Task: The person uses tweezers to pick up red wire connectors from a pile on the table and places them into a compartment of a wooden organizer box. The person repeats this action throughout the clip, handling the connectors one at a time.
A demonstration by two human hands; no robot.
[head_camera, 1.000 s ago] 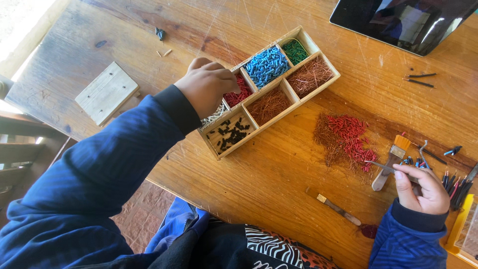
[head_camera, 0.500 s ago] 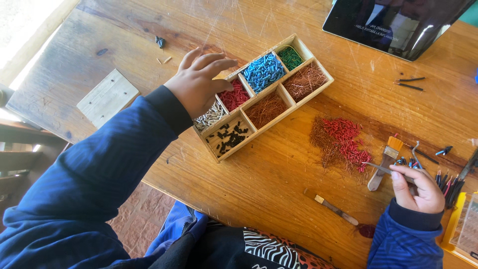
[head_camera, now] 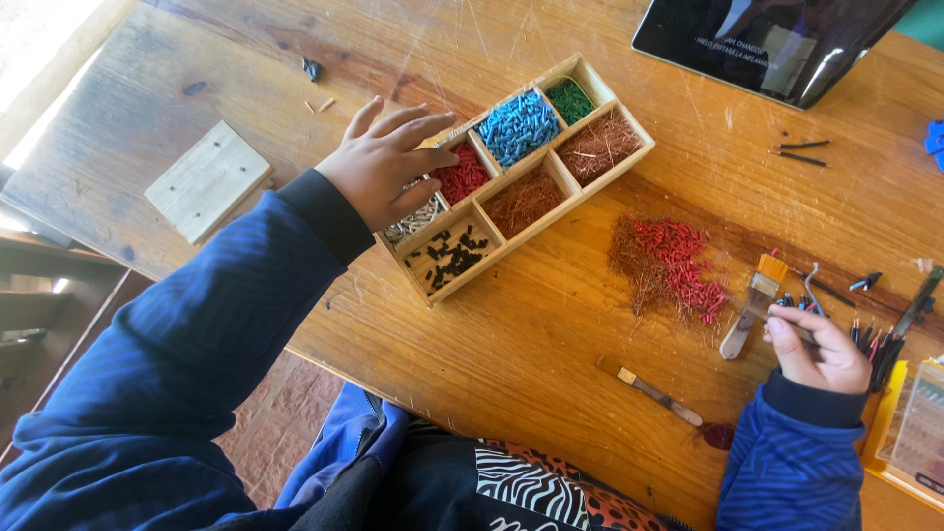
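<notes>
Where the wooden table (head_camera: 295,59) fills the head view, it carries every other item, its scratched top running from the upper left to the lower right. Next in size, a dark tablet (head_camera: 777,44) lies tilted at the upper right edge, its screen reflecting light. At centre sits the wooden compartment tray (head_camera: 644,147), set diagonally and divided into cells: blue pieces (head_camera: 518,126) and green pieces (head_camera: 570,100) along the far row, red pieces (head_camera: 462,177) beside them, brown strands (head_camera: 600,147) and more brown in the near row, black pieces (head_camera: 450,254) in the nearest cell. Over the tray's left end hovers the left hand (head_camera: 379,167), fingers spread and apart, clamped on nothing, palm above the cell of pale metallic pieces (head_camera: 411,221). Left of the tray, well apart, lies a pale wooden block (head_camera: 206,180) with small holes. Right of the tray, a loose heap of red pieces and brown strands (head_camera: 669,265) rests directly on the table. Near the right edge, the right hand (head_camera: 816,349) is curled with fingers together, pinching a thin tool whose kind cannot be told. Just beside it lies a small flat brush (head_camera: 752,305) with an orange ferrule; a second slim brush (head_camera: 654,391) lies nearer the body. At far right stands a yellow-edged container (head_camera: 885,423), partly cut off.
</notes>
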